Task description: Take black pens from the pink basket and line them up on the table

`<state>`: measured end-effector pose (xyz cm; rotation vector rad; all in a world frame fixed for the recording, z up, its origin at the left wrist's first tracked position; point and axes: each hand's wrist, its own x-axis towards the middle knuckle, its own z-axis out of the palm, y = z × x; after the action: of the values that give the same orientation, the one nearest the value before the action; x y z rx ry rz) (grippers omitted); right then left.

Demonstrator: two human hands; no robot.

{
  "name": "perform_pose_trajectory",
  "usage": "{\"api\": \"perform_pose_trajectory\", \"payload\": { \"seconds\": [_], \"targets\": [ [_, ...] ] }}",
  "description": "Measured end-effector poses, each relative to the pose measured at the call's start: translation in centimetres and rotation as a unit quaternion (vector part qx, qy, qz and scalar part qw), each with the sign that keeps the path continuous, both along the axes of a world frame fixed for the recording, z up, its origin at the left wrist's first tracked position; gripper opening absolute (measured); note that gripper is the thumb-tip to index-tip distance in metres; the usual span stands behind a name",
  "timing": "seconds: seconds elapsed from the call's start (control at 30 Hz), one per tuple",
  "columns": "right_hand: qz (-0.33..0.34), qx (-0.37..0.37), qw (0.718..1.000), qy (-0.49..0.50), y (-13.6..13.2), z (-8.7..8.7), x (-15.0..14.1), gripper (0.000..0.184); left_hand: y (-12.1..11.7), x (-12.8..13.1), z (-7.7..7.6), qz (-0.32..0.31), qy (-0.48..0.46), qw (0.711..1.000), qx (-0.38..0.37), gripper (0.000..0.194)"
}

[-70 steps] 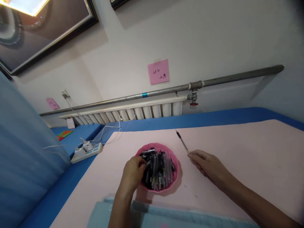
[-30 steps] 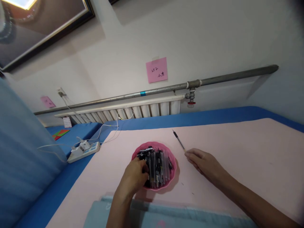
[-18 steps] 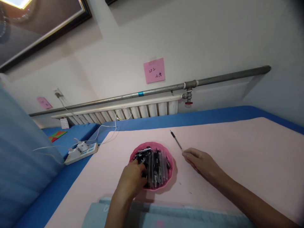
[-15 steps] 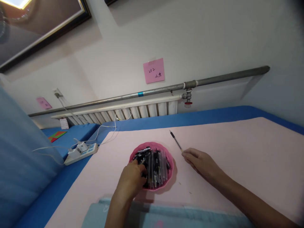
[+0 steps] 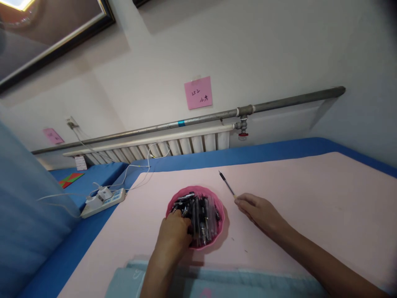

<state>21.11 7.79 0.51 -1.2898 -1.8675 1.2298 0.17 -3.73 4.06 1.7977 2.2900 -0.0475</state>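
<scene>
My right hand [image 5: 259,210] is closed over the pink sheet, pinching the rear end of a slim pen [image 5: 228,184]. The pen has a black grip and a thin tip pointing up and left, away from me. Left of it stands a round pink basket [image 5: 221,231] with a scalloped rim, filled with black and clear pen parts [image 5: 203,217]. My left hand [image 5: 174,234] reaches over the basket's near left rim, fingers curled down among the parts. Its fingertips are partly hidden, and I cannot make out what they grip.
A pink sheet [image 5: 279,186] covers the blue surface. Light blue cloth [image 5: 242,283] lies along the near edge. A power strip [image 5: 104,203] with plugs and white cables sits at left, beside a blue curtain [image 5: 27,215]. A radiator [image 5: 173,145] and pipe [image 5: 207,117] run along the wall.
The whole view has shifted slightly left. My left hand stays in the basket with its fingers among the parts, and my right hand still holds the pen in nearly the same place.
</scene>
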Motion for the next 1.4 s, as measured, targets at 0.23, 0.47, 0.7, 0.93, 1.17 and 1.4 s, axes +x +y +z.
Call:
{"api": "perform_pose_trajectory", "payload": {
  "seconds": [0.23, 0.47, 0.7, 0.93, 1.17, 1.4],
  "targets": [
    [-0.001, 0.013, 1.000, 0.008, 0.2, -0.4, 0.0, 0.022, 0.2, 1.1, 0.6, 0.008, 0.027, 1.000, -0.011, 0.025],
    [0.002, 0.012, 1.000, 0.007, 0.1, -0.4, 0.0, 0.021, 0.4, 2.0, 0.6, 0.017, 0.049, 0.999, -0.011, 0.031],
    [-0.001, 0.012, 1.000, -0.013, -0.1, 0.0, 0.0, 0.022, 0.5, 2.3, 0.3, 0.007, 0.040, 0.999, 0.008, 0.034],
    [0.003, 0.028, 1.000, -0.007, -0.1, -0.2, 0.0, 0.022, 0.7, 3.1, -0.4, 0.048, 0.006, 0.997, 0.060, 0.031],
    [-0.001, 0.049, 0.999, -0.006, -0.2, 0.0, -0.1, 0.022, 0.2, 0.5, -0.8, 0.081, -0.081, 0.987, 0.114, 0.017],
    [0.069, 0.079, 0.994, 0.044, -2.0, 1.3, -0.8, 0.020, -0.1, -1.9, 0.7, 0.209, -0.586, 0.749, 0.227, 0.011]
  ]
}}
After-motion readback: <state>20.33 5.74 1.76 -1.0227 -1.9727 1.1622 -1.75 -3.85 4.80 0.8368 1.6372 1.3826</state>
